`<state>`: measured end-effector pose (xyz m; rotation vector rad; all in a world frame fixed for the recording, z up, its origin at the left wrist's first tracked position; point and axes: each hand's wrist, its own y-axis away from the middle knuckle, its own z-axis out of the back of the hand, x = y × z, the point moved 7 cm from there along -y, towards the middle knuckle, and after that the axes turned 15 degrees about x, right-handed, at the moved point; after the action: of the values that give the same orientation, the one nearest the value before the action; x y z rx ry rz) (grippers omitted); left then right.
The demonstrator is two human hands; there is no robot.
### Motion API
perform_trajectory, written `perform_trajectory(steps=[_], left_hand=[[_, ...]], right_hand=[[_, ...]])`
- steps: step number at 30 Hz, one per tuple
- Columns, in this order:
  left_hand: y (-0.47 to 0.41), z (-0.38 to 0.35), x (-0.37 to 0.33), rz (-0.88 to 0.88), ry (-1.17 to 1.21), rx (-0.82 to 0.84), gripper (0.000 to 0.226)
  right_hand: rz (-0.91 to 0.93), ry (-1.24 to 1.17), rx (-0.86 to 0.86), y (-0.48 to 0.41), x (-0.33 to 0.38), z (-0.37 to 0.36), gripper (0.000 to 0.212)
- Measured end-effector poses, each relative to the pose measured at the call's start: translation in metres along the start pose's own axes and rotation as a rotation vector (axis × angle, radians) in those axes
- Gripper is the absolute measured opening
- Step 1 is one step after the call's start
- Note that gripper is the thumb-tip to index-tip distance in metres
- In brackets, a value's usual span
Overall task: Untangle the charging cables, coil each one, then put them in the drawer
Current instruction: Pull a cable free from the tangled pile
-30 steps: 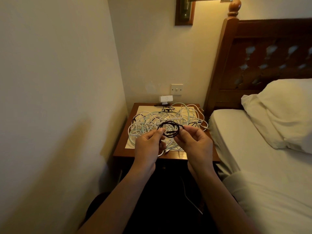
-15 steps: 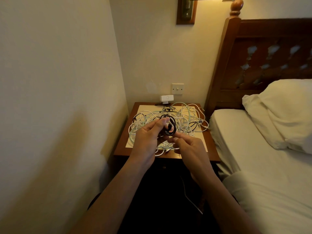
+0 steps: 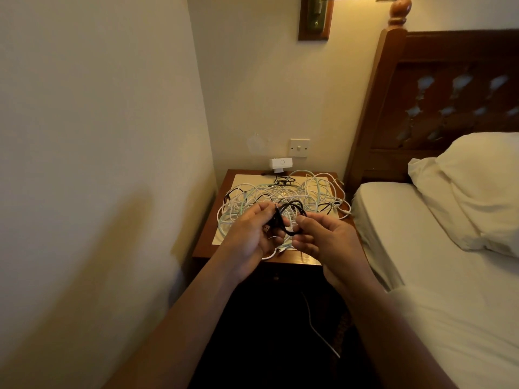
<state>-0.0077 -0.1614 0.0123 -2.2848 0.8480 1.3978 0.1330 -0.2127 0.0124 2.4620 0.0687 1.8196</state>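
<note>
The black cable (image 3: 278,220), thin and flexible, is judged nearly coiled and is held above the front edge of the nightstand (image 3: 207,242). The left hand (image 3: 252,234) grips the gathered turns with curled fingers. The right hand (image 3: 323,237) pinches the loop's opposite side. Outstanding: the pale, smooth-jacketed cable tangle (image 3: 280,192) across the nightstand top, and all stowing. The drawer is lost in shadow.
</note>
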Motion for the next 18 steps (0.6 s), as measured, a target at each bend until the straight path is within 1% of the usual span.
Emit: perform_trajectory(steps=[2,3,6,8,10,12,13,15,18], left_hand=[[0.003,-0.001,0.001,-0.026,0.022,0.018,0.016],[0.004,0.000,0.000,-0.033,-0.013,0.012,0.017],[0.004,0.008,-0.002,-0.040,-0.285,-0.102,0.025],[0.004,0.009,-0.005,-0.053,-0.365,-0.135,0.022],[0.003,0.009,-0.006,-0.041,-0.414,-0.102,0.017],[0.003,0.007,-0.010,-0.027,-0.484,-0.060,0.016],[0.003,0.007,-0.012,-0.032,-0.519,-0.055,0.016],[0.005,0.005,-0.018,-0.063,-0.544,-0.077,0.019],[0.008,0.005,-0.022,-0.101,-0.459,-0.149,0.025]], right_hand=[[0.002,-0.016,-0.009,-0.001,-0.001,0.001,0.022],[-0.001,-0.017,-0.011,-0.002,-0.001,0.002,0.023],[-0.045,0.043,0.016,-0.002,0.000,-0.001,0.024],[-0.057,0.178,0.070,-0.002,0.003,-0.005,0.028],[-0.002,0.362,0.091,-0.003,0.014,-0.005,0.031],[0.047,0.501,0.092,-0.004,0.026,-0.002,0.026],[0.054,0.531,0.099,-0.004,0.030,-0.002,0.022],[0.050,0.501,0.109,-0.004,0.033,-0.001,0.017],[-0.037,0.249,0.134,-0.005,0.023,0.001,0.018]])
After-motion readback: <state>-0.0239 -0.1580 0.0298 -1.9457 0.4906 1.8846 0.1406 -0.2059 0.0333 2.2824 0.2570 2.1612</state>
